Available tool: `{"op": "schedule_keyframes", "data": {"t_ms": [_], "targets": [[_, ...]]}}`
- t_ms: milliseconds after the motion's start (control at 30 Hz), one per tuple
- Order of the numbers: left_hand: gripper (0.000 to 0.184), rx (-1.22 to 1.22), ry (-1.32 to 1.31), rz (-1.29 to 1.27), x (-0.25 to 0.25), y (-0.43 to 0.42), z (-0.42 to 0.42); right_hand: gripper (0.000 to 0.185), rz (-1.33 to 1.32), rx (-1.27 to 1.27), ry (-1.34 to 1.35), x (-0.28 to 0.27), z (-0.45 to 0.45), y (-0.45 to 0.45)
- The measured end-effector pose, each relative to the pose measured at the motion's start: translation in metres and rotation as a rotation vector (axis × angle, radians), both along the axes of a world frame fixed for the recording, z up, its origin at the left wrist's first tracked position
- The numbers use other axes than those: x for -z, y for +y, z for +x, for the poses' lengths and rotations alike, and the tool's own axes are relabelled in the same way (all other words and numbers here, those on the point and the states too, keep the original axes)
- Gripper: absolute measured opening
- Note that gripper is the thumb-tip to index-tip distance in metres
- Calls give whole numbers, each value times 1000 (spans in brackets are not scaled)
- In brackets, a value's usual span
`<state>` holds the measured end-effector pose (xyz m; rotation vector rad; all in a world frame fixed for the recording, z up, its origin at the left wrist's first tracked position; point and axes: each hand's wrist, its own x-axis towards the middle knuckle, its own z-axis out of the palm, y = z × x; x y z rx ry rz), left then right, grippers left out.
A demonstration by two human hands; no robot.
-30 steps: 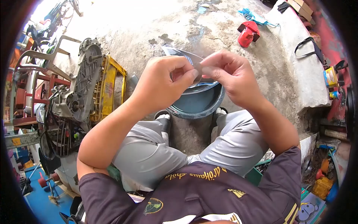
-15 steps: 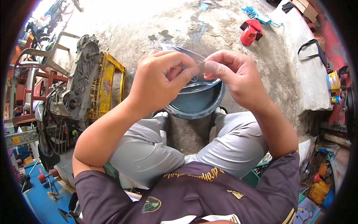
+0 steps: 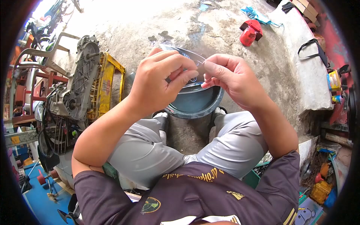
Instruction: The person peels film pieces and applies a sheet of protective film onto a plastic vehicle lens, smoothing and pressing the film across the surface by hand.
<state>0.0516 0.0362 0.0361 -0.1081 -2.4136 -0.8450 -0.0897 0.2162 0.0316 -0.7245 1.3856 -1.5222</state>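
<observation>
My left hand (image 3: 159, 80) and my right hand (image 3: 236, 80) are raised close together over a dark round basin (image 3: 197, 110). Fingers and thumbs of both are pinched on a clear plastic packet (image 3: 191, 56) with blue print, which hangs partly behind them. Its edge is drawn between my two thumbs, and the glare and fingers hide whether anything is inside. Below the hands, the basin stands between my feet and holds bluish-grey liquid.
A grey metal engine casing (image 3: 84, 78) and a yellow plastic crate (image 3: 110, 82) stand at the left. Ahead on the concrete floor lie a red part (image 3: 250, 33) and a blue cloth (image 3: 258, 15). A white ledge (image 3: 303, 71) runs along the right, with a black strap on it.
My right hand has shifted slightly left, its thumb nearer the left fingertips. The plastic packet has tilted a little, with its grip kept in both hands.
</observation>
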Motion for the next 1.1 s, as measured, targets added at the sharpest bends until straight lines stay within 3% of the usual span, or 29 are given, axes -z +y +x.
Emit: {"op": "schedule_keyframes", "data": {"t_ms": [200, 567, 633, 800, 967, 1100], "targets": [[10, -22, -3, 141, 0, 6, 1, 22, -55, 27, 66, 0, 1, 0], [18, -152, -345, 330, -4, 3, 2, 22, -6, 77, 317, 11, -1, -4], [18, -174, -373, 364, -6, 4, 4, 22, -53, 101, 497, 16, -2, -5], [18, -162, -335, 405, -4, -1, 4, 23, -51, 168, 403, 14, 2, -8], [33, -68, -159, 649, 1, 2, 2, 25, -7, 195, 334, 4, 6, -11], [39, -79, -186, 673, -2, 1, 0, 28, -9, 128, 341, 8, 3, -9]]}}
